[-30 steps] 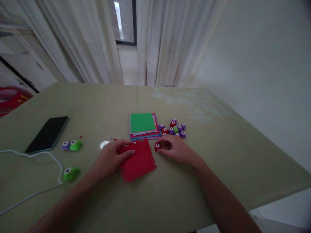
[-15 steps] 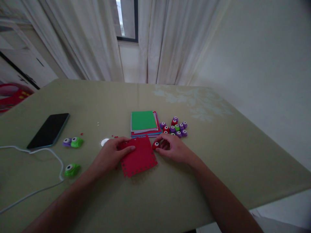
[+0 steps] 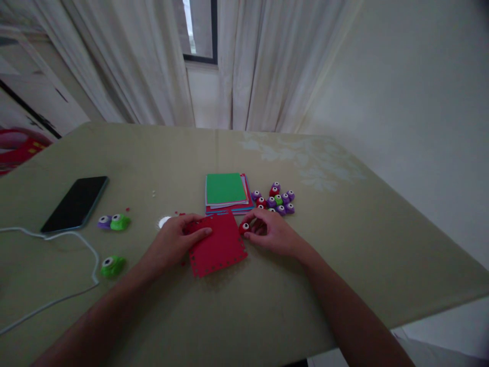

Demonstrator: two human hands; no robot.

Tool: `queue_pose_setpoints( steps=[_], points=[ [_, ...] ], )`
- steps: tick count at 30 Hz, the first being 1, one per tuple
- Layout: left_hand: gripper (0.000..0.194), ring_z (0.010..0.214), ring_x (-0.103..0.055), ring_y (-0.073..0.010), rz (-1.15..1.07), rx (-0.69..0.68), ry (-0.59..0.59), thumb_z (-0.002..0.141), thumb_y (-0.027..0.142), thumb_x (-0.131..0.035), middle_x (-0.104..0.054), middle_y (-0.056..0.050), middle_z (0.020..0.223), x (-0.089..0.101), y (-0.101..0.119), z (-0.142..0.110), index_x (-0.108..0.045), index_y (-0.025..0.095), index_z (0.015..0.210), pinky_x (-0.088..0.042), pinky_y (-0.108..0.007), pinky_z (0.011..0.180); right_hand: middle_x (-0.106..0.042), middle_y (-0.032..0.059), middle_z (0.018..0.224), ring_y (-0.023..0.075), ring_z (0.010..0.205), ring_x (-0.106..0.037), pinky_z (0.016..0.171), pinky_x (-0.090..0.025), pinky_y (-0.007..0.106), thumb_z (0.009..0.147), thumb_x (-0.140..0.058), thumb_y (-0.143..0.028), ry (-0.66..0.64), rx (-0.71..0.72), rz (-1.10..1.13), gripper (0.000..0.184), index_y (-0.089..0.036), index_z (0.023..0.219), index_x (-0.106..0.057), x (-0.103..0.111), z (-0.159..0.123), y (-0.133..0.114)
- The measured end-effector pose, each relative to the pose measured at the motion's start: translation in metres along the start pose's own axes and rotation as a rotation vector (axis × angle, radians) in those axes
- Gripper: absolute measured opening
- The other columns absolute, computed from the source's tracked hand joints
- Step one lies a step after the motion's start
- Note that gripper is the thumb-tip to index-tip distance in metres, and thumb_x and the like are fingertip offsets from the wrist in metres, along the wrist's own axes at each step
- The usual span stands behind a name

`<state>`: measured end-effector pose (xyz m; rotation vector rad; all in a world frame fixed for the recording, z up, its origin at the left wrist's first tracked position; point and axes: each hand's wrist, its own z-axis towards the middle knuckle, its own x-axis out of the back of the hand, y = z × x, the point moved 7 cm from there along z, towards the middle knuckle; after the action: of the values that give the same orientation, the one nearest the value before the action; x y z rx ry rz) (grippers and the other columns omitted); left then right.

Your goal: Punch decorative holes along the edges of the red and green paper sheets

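My left hand point(image 3: 173, 239) pinches a square red sheet of paper point(image 3: 217, 247) at its upper left, thumb on top. Small holes run along the sheet's lower and right edges, and the sheet is tilted slightly off the table. At its right edge is a small red craft punch point(image 3: 244, 228) with one white eye, pinched between the thumb and fingers of my right hand point(image 3: 273, 233). Whether the paper sits inside the punch's slot I cannot tell. Behind the sheet lies a stack of coloured paper squares point(image 3: 225, 189), green on top.
Several purple, red and green eyed punches point(image 3: 280, 199) cluster beyond my right hand. At left lie a phone point(image 3: 74, 204), a white cable point(image 3: 86, 242), a purple-and-green punch pair point(image 3: 113, 221) and a green punch point(image 3: 112, 266). A white scalloped piece point(image 3: 164, 221) and red bits are near my left hand.
Both hands keep their grips on the paper and the punch, nearly still. The whole view has shifted very slightly.
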<state>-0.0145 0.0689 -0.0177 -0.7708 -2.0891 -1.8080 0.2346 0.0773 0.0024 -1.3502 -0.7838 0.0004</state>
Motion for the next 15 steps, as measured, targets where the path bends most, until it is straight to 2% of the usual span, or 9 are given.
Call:
queue_pose_setpoints(
  steps=[6, 15],
  points=[
    [0.051, 0.081, -0.078, -0.0293, -0.01, 0.009, 0.008, 0.085, 0.06, -0.074, -0.085, -0.009, 0.099, 0.0011, 0.0, 0.0, -0.082, 0.02, 0.116, -0.057, -0.035, 0.069, -0.07, 0.002, 0.088, 0.0152, 0.075, -0.066, 0.071, -0.055, 0.027, 0.088, -0.074, -0.018, -0.007, 0.013, -0.005, 0.019, -0.019, 0.107, -0.072, 0.0009, 0.0001, -0.0031],
    [0.053, 0.081, -0.078, -0.0302, -0.035, 0.033, 0.026, 0.08, 0.061, -0.075, -0.085, -0.01, 0.096, 0.0017, 0.0023, -0.0001, -0.083, 0.018, 0.112, -0.058, -0.035, 0.067, -0.073, 0.0038, 0.099, 0.0149, 0.079, -0.069, 0.072, -0.056, 0.026, 0.089, -0.076, -0.018, -0.03, 0.075, -0.018, 0.022, -0.02, 0.111, -0.074, 0.0007, 0.0002, -0.0058]
  ],
)
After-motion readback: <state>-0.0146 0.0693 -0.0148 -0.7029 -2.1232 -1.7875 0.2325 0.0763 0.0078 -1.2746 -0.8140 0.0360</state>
